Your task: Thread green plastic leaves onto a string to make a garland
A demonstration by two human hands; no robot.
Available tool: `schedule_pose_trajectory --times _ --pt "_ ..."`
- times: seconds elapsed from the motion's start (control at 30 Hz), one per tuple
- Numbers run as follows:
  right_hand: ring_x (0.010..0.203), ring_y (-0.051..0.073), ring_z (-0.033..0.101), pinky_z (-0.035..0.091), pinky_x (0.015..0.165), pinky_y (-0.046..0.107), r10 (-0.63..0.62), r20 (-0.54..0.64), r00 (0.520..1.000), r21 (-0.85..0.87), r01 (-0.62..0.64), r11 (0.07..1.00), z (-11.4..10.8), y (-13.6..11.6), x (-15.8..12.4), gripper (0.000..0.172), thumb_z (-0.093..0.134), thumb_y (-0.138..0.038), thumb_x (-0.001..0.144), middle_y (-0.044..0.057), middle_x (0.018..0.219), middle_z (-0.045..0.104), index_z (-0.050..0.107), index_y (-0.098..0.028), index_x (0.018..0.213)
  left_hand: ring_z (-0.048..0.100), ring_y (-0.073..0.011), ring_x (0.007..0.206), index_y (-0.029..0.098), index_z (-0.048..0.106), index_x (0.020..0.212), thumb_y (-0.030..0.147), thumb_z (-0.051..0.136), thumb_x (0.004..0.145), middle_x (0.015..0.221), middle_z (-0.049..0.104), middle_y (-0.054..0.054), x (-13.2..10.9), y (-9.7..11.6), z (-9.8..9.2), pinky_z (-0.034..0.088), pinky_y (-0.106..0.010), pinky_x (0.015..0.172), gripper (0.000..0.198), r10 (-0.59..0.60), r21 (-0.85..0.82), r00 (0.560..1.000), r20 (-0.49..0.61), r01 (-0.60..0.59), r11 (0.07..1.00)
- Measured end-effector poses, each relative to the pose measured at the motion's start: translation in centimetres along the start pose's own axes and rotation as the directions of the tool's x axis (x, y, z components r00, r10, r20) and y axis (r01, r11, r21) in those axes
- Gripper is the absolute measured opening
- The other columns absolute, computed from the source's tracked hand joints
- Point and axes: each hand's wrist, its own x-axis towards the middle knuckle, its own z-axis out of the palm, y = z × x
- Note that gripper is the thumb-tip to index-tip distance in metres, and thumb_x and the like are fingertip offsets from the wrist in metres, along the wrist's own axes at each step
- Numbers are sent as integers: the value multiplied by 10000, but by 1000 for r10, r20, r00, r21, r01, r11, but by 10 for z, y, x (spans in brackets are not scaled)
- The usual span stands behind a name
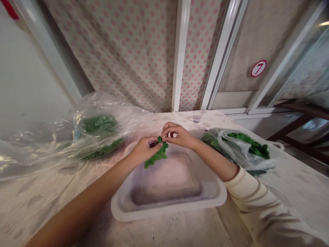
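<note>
Pink-dotted fabric (pixel 128 51) hangs behind a pale counter (pixel 295 192), and a round sign marked 7 (pixel 258 68) is fixed to the panel at the right.

Grip: the left hand (pixel 144 149) is closed around the stem end of a leafy green sprig (pixel 156 156). The right hand (pixel 178 135) meets it from the other side, with its fingertips pinched together on the top of the same sprig. Both grips are clamped on the sprig, which hangs clear of every surface over the far half of a white tray (pixel 167 211).

Surroundings: the tray sits on the counter directly below the hands, and its floor shows no leaves. A large clear plastic bag (pixel 51 144) holding greens lies to the left of the tray. A smaller bag of greens (pixel 241 151) lies to the right, close by the cream sleeve (pixel 257 195) of the right arm.

Assessment: the step in hand appears to be picking or sorting the sprig over the tray, at an early stage since the tray holds nothing. In my judgement, further handling calls for a firm left hold on the stem, a light fingertip pull at the leaves, and hands kept over the tray so loose pieces land inside its rim.
</note>
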Motion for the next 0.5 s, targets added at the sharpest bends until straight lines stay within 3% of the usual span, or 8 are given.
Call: schedule_pose_trajectory --times 0.3,0.5 --pt "647 83 494 391 519 197 10 26 1000 -7 -10 1000 0 -5 1 46 611 -196 758 20 791 510 625 -153 762 427 -84 460 153 562 673 338 507 775 514 439 39 0 0 0 309 -197 424 218 16 10 999 39 -16 1000" --pt "651 80 487 392 523 194 15 75 997 -4 -15 1000 0 -5 0 23 591 -145 745 14 797 498 608 -150 759 467 -86 501 154 549 675 334 497 780 563 447 32 2 -6 1 379 -193 448 214 20 -45 1000 16 -19 999"
